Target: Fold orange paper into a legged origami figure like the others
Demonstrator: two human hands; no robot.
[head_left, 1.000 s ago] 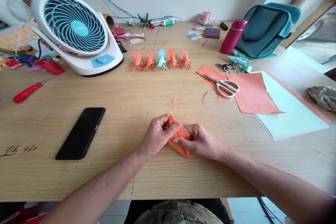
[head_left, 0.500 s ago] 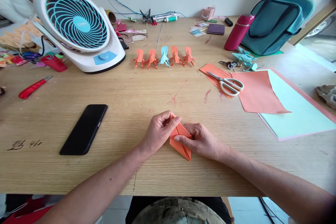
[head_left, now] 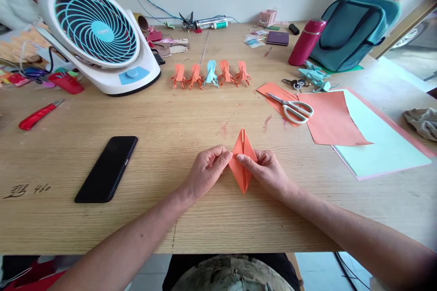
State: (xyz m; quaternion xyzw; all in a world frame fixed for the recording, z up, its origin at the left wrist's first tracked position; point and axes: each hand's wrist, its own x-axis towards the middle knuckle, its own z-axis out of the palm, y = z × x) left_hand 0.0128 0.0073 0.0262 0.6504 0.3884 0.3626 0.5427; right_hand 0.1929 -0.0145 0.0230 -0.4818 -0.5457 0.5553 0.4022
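Note:
A folded orange origami paper (head_left: 243, 173), shaped like a tall diamond with a crease line down its middle, is held above the front of the table. My right hand (head_left: 268, 170) grips its right side, thumb on the front face and fingers behind. At the left corner, my left hand (head_left: 211, 166) pinches the paper's edge between thumb and curled fingers. Beyond the hands stands a row of folded paper figures, several orange ones (head_left: 195, 76) and one light blue (head_left: 211, 74).
Scissors (head_left: 295, 109) lie on orange paper at the right, beside a larger orange sheet (head_left: 337, 120) and pale green sheets (head_left: 385, 159). A black phone (head_left: 106, 169), a red utility knife (head_left: 39, 116) and a fan (head_left: 102, 32) are on the left. A magenta bottle (head_left: 307, 42) stands by a teal bag (head_left: 351, 32).
The paper has turned upright into a symmetrical diamond with its point away from me. My left hand has moved from its top down to its left corner; my right thumb has shifted upward.

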